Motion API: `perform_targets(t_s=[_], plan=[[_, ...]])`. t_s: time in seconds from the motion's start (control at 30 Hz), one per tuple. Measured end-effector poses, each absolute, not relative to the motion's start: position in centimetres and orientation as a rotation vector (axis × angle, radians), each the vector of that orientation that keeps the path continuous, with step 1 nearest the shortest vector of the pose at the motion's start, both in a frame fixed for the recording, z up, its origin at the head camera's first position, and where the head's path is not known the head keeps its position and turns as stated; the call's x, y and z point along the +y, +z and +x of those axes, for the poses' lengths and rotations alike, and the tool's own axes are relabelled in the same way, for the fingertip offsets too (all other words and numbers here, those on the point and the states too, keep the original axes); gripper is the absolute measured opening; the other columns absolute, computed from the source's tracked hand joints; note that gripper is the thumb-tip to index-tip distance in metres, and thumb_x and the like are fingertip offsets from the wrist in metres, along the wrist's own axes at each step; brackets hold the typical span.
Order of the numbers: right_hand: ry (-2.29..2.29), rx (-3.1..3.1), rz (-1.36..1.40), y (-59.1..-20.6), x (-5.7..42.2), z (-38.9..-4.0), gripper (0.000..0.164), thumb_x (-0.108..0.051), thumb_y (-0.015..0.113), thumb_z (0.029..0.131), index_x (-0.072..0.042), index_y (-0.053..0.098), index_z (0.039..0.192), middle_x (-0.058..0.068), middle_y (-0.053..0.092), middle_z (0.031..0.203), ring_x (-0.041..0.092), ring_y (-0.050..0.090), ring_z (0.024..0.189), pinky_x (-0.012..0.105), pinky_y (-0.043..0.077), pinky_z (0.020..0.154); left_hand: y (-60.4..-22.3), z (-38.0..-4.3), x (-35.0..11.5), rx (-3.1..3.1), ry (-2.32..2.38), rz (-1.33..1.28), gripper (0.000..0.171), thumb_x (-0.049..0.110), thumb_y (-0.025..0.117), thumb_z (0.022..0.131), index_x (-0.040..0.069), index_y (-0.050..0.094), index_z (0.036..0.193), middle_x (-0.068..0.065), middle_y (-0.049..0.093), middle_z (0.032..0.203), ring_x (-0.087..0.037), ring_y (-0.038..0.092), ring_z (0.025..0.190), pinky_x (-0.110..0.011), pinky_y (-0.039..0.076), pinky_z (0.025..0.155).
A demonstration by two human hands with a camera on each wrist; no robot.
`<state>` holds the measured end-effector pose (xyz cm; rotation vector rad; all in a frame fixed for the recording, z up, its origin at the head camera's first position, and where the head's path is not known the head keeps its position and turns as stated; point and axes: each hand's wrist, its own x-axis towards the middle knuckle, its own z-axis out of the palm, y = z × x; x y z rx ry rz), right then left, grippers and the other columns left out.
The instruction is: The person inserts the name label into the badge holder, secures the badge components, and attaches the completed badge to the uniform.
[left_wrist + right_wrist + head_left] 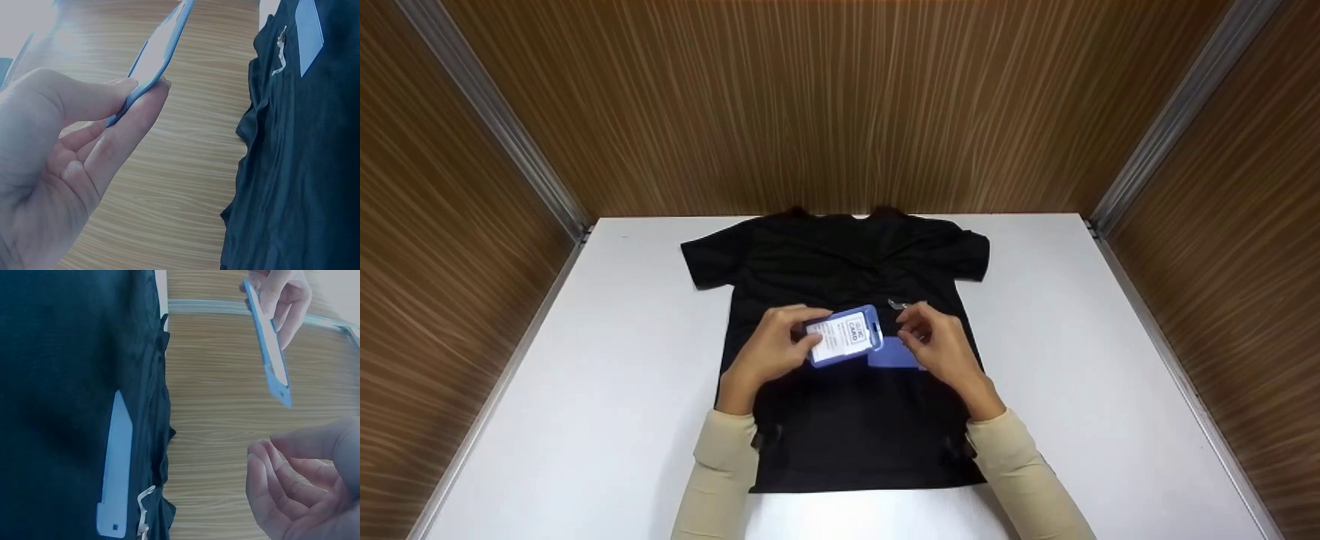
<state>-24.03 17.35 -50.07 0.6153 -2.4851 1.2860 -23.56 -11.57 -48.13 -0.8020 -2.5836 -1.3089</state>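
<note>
My left hand (771,345) pinches a blue badge holder (844,336) with a white printed card in it, thumb on the front and fingers behind. In the left wrist view the holder (157,53) stands edge-on, raised above the shirt. A flat blue plastic piece (895,352) with a small hole lies on a black T-shirt (855,435). Beside it rests a small badge clip (897,304) with a clear strap. My right hand (941,341) hovers over that piece, fingers loosely bent. Nothing shows between its thumb and fingertips in the right wrist view.
The T-shirt lies spread on a white table (1110,390), its neck toward the back. Wood-patterned panels (840,105) rise at the back and on both sides, with metal strips (1185,112) at the corners.
</note>
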Motion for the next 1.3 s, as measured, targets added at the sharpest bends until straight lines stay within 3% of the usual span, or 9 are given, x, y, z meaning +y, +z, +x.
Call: perform_targets(t_s=[0.33,0.63,1.3], plan=[[1.232,-2.609,0.591,-51.0,18.3,-24.9,0.016,0.008,0.077,0.082,0.0,0.07,0.095,0.013,0.074,0.083,0.023,0.071,0.074,0.029,0.057,0.068,-48.1,-23.6,-11.7,-2.557,-1.307,-0.802,0.034,-0.005,0.071,0.087,0.005,0.076,0.12,-0.01,0.073,0.099,-0.015,0.06,0.08,-0.027,0.052,0.075],[1.17,-2.77,0.59,-51.7,18.6,-25.1,0.019,0.006,0.077,0.083,0.001,0.071,0.1,0.018,0.075,0.095,0.034,0.073,0.09,0.049,0.06,0.083,-48.1,-23.7,-11.8,-2.565,-1.299,-0.793,0.033,-0.005,0.072,0.088,0.005,0.076,0.12,-0.01,0.074,0.101,-0.016,0.06,0.081,-0.028,0.052,0.076],[0.961,-2.894,0.565,-52.8,18.4,-25.1,0.029,0.004,0.08,0.078,0.001,0.073,0.106,0.02,0.075,0.112,0.043,0.065,0.109,0.058,0.049,0.099,-48.0,-23.5,-11.8,-2.579,-1.28,-0.789,0.033,-0.004,0.072,0.088,0.005,0.076,0.12,-0.01,0.074,0.101,-0.015,0.057,0.079,-0.026,0.05,0.075]])
